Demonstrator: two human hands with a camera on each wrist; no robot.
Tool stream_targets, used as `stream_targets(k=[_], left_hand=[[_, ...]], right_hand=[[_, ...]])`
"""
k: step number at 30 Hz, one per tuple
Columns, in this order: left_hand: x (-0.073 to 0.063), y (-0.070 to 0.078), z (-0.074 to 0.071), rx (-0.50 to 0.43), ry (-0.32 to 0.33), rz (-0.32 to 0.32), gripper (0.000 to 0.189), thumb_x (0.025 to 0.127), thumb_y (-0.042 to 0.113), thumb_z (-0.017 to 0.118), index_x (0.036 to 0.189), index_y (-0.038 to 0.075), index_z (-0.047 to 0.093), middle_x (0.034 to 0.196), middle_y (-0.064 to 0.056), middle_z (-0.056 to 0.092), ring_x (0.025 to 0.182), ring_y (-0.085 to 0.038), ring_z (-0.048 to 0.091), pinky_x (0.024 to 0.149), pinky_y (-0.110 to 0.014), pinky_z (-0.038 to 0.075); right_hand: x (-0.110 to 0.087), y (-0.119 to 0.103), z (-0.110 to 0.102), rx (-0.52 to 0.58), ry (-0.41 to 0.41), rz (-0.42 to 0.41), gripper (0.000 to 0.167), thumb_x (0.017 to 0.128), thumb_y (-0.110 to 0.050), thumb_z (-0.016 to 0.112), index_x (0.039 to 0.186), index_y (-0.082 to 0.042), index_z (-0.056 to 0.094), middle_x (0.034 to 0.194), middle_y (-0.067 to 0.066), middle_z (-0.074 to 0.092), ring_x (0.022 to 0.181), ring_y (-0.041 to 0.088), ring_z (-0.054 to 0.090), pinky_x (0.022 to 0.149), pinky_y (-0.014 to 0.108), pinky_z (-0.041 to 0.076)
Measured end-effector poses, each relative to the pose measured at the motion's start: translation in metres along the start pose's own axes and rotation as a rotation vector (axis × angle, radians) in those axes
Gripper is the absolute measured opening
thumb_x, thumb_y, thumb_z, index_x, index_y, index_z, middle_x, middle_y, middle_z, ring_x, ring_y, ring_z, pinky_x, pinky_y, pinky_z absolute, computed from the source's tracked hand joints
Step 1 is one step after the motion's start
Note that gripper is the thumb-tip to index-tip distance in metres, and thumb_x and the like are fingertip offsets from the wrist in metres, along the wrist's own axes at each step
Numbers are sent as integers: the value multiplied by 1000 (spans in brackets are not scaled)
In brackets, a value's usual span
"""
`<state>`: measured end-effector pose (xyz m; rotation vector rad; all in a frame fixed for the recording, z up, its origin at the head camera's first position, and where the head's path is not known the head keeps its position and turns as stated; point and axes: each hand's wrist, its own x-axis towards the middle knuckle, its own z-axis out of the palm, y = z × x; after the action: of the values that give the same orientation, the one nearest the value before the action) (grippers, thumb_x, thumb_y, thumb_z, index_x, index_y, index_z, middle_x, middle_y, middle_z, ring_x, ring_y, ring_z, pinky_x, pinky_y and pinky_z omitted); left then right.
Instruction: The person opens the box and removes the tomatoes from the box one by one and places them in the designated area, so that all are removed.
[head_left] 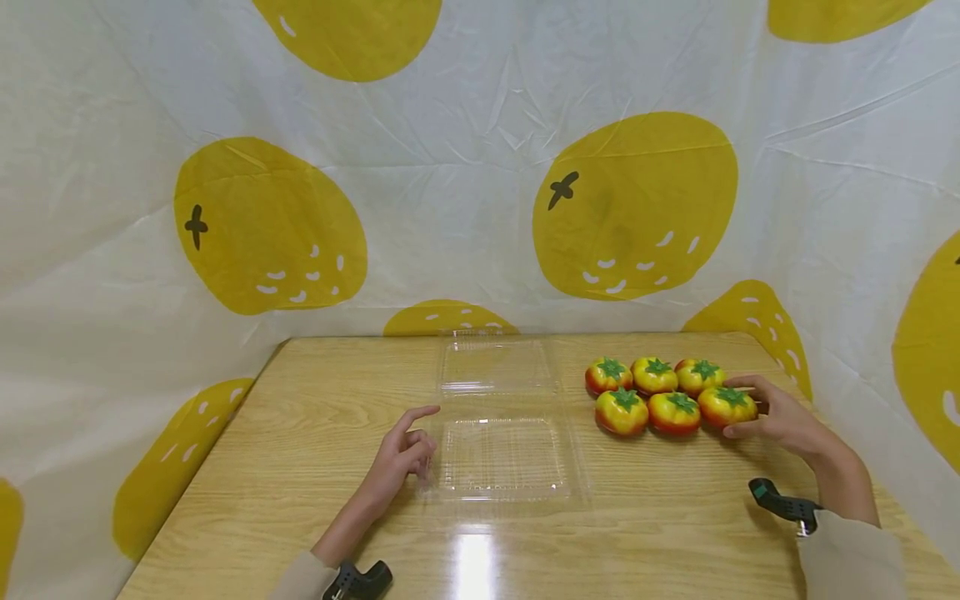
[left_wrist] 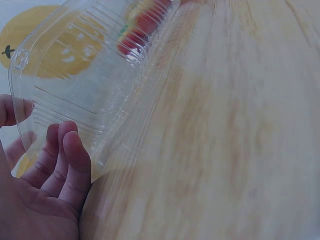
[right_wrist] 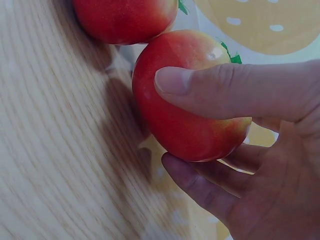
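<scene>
My right hand [head_left: 780, 417] grips a glossy red-and-yellow fruit [head_left: 727, 407] with a green star-shaped cap, at the front right of two rows of such fruits. Close up in the right wrist view, the thumb [right_wrist: 175, 82] lies across the red side of this fruit [right_wrist: 195, 135], with the other fingers curled on its far side. A clear plastic clamshell box [head_left: 502, 458] lies with its lid [head_left: 495, 367] folded back. Beside the box's left edge is my left hand [head_left: 401, 454], its index finger stretched out and the others loosely bent, right at the rim in the left wrist view.
Several matching fruits, including one at the back left [head_left: 607, 377], stand close together right of the box. The wooden table [head_left: 315, 417] meets a white cloth [head_left: 450, 233] printed with yellow fruits at its back and sides.
</scene>
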<state>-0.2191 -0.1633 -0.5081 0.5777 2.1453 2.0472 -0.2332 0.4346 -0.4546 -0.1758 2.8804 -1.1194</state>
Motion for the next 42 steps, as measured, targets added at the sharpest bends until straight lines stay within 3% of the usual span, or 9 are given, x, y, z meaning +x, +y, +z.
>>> stream_targets(k=[6,9,13,17,23,28,30,37,42], left_hand=[[0,1,0,-5,0,0,55,103,8,54,156,6,39,82,-11,58,57,-7,54,52,-29,56],[0,2,0,-2,2,-2,56,103,7,54,156,5,38,83,-13,59,57,-7,54,52,-29,57],[0,2,1,-4,4,-4,56,102,7,54,156,5,38,82,-13,59,56,-7,54,51,-29,56],[0,2,1,-12,3,0,56,102,7,54,156,5,39,81,-11,58,56,-7,54,51,-28,56],[0,2,1,-7,9,-6,57,102,6,54,156,3,37,81,-9,59,57,-7,52,52,-27,56],[0,2,1,-4,10,-9,57,102,7,54,156,3,37,81,-10,59,57,-6,52,53,-27,56],[0,2,1,-4,9,-9,57,102,6,53,156,4,37,82,-10,59,58,-6,52,53,-27,55],[0,2,2,-4,7,-9,56,102,6,53,156,5,38,81,-10,59,58,-7,52,53,-26,56],[0,3,2,-8,9,-7,55,102,6,54,155,6,40,83,-10,60,58,-6,53,53,-26,55]], right_hand=[[1,2,1,0,-7,-11,77,82,-15,85,141,9,42,140,36,47,106,11,51,79,16,44],[1,2,1,28,-39,-2,77,84,-15,82,143,10,39,144,38,41,115,33,55,91,37,50],[0,3,1,68,-82,25,80,86,-15,80,146,11,34,146,41,35,125,57,43,95,62,44],[0,2,1,60,-85,34,81,86,-18,81,147,9,35,144,41,38,125,55,45,94,57,45],[-1,4,0,57,-85,25,80,87,-18,79,147,9,34,144,43,38,123,53,46,95,62,43],[-1,4,-2,24,-81,16,77,87,-20,80,147,7,39,141,37,45,113,25,53,89,40,47],[-1,3,-2,17,-82,21,77,87,-21,80,147,6,39,141,35,46,112,21,52,88,37,46],[-3,3,-1,60,-93,38,81,88,-22,79,149,8,35,146,44,37,126,56,43,96,64,44],[-3,4,-1,75,-102,32,81,88,-22,78,150,7,33,149,44,33,130,60,38,98,74,37]])
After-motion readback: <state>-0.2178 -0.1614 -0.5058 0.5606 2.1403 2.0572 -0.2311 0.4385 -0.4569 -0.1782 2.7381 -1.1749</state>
